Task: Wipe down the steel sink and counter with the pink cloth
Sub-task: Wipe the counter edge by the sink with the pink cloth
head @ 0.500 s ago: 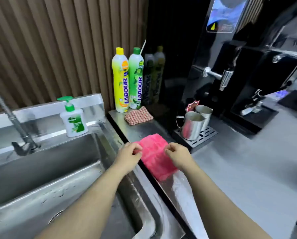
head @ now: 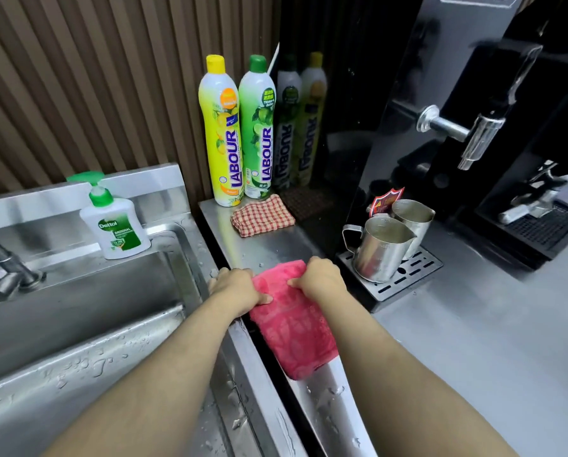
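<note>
While I hold the pink cloth on the narrow steel counter strip, just beside the right rim of the sink, I think the good way is to press it flat and pull it along the strip toward the near edge, where drops of water remain. My left hand and right hand are both curled tight on the far end of the cloth, fingers closed, and the cloth lies between them, with its other end toward me.
</note>
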`<state>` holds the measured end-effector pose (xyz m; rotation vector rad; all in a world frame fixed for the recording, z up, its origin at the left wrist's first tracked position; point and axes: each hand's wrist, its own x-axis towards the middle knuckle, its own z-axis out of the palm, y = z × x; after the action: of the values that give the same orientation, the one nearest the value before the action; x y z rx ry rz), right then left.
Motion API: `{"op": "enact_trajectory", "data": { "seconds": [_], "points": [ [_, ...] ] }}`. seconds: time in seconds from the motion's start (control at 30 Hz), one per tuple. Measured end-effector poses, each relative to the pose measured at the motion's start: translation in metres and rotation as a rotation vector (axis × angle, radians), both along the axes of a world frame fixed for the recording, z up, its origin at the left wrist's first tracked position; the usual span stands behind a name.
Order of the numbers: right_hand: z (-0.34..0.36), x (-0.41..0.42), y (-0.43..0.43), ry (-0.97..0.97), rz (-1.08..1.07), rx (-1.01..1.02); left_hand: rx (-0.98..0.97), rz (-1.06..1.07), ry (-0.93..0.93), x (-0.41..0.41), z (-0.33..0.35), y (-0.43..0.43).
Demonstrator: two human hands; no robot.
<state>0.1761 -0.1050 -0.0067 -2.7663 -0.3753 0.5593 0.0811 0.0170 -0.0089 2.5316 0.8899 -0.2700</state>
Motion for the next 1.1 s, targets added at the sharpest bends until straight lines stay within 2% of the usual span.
{"op": "enact_trajectory", "data": {
  "seconds": [0.07, 0.13, 0.2, 0.23, 0.33, 0.4, 0.43, 0.53, 0.63, 0.73, 0.87, 1.0, 1.03, 1.1],
  "points": [
    [-0.001, 0.000, -0.002, -0.041, 0.058, -0.003, -0.105, 0.044, -0.093, -0.003, -0.003, -0.001],
    [-0.004, -0.003, -0.008, -0.088, 0.070, 0.138, -0.334, 0.091, -0.265, -0.008, -0.005, -0.002],
    [-0.007, -0.006, -0.015, -0.007, 0.059, 0.444, -0.621, 0.106, -0.413, -0.013, 0.003, -0.001],
    [-0.005, -0.008, -0.020, 0.067, 0.047, 0.632, -0.696, 0.086, -0.462, -0.014, 0.009, 0.001],
    [0.021, -0.010, -0.035, 0.269, -0.044, 1.119, -0.790, -0.049, -0.562, -0.009, 0.042, 0.002],
    [0.048, -0.007, -0.046, 0.402, -0.078, 1.321, -0.781, -0.197, -0.617, -0.003, 0.073, 0.002],
    [0.061, -0.004, -0.052, 0.447, -0.056, 1.338, -0.756, -0.285, -0.631, 0.001, 0.088, 0.002],
    [0.089, 0.001, -0.066, 0.586, 0.075, 1.214, -0.725, -0.484, -0.594, 0.007, 0.126, 0.005],
    [0.104, -0.003, -0.072, 0.615, 0.118, 1.233, -0.710, -0.511, -0.573, 0.009, 0.140, 0.008],
    [0.112, -0.007, -0.074, 0.541, 0.078, 1.285, -0.711, -0.362, -0.641, 0.010, 0.134, 0.010],
    [0.114, -0.018, -0.074, 0.338, 0.024, 1.255, -0.765, -0.195, -0.732, 0.010, 0.120, 0.003],
    [0.111, -0.038, -0.086, 0.167, 0.051, 1.327, -0.812, -0.235, -0.900, -0.007, 0.111, -0.006],
    [0.103, -0.046, -0.094, 0.164, 0.072, 1.316, -0.855, -0.274, -0.880, -0.016, 0.101, -0.007],
    [0.072, -0.068, -0.112, 0.178, 0.094, 1.192, -0.980, -0.322, -0.724, -0.040, 0.073, -0.007]
  ]
}}
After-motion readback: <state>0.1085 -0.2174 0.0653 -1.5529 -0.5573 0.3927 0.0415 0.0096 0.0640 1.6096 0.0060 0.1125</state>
